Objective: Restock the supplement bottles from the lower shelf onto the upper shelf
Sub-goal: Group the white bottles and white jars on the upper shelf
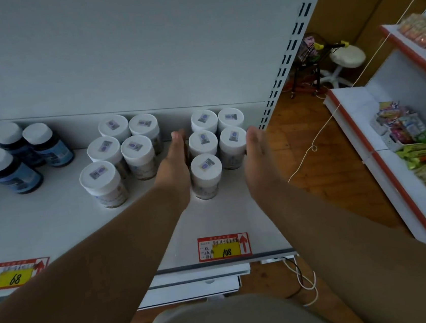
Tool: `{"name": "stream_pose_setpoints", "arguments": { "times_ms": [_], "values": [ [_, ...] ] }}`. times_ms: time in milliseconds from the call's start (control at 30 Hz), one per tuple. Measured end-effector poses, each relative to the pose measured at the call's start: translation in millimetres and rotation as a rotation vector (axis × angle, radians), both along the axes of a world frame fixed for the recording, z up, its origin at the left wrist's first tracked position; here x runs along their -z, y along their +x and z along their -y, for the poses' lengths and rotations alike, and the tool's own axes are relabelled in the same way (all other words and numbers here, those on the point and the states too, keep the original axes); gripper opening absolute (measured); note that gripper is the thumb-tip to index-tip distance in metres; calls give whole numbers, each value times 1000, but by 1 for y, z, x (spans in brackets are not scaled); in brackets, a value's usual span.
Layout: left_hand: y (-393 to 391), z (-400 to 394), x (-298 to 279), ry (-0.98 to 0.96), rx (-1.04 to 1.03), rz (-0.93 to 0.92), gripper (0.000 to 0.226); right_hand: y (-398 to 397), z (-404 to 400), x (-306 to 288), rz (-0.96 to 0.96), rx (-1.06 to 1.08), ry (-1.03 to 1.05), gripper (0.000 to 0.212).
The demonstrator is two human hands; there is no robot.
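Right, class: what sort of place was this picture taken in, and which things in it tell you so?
Most likely a small shop. Price tags sit on the edge of the white shelf, supplement bottles stand on it in groups, and a second shelf unit to the right holds packaged snacks.

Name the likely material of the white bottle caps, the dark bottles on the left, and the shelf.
White caps: probably matte plastic, ridged edges. Dark bottles: glossy, translucent-looking plastic or glass; cannot tell which. Shelf: likely painted sheet metal, smooth white with slotted upright.
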State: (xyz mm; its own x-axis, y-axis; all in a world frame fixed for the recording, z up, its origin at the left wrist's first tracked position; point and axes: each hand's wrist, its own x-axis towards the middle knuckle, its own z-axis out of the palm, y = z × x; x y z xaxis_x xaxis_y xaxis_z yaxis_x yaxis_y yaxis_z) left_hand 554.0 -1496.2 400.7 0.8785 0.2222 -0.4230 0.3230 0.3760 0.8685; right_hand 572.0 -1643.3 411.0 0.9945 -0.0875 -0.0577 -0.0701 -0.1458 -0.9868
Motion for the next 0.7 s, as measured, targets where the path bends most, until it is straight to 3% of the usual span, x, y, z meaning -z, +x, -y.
{"name": "stream_pose_setpoints", "arguments": {
  "times_ms": [133, 267, 367, 500, 633, 700],
  "values": [
    [10, 4, -5, -70, 80, 51, 57, 30, -3, 16, -296, -44, 241, 67],
    [14, 5, 0, -103, 84, 43, 57, 57, -4, 33, -348, -92, 293, 105],
    [14, 11, 2, -120, 69, 53, 54, 67, 0, 51, -348, -82, 298, 117],
    [15, 16, 2, -97, 55, 39, 56, 61, 3, 36, -359, -79, 309, 107],
    [15, 17, 1, -104, 54, 25, 54, 52, 3, 16, -360, -80, 263, 66],
    [14, 17, 0, -106, 58, 21, 52, 53, 4, 19, -354, -96, 239, 56]
  ]
}}
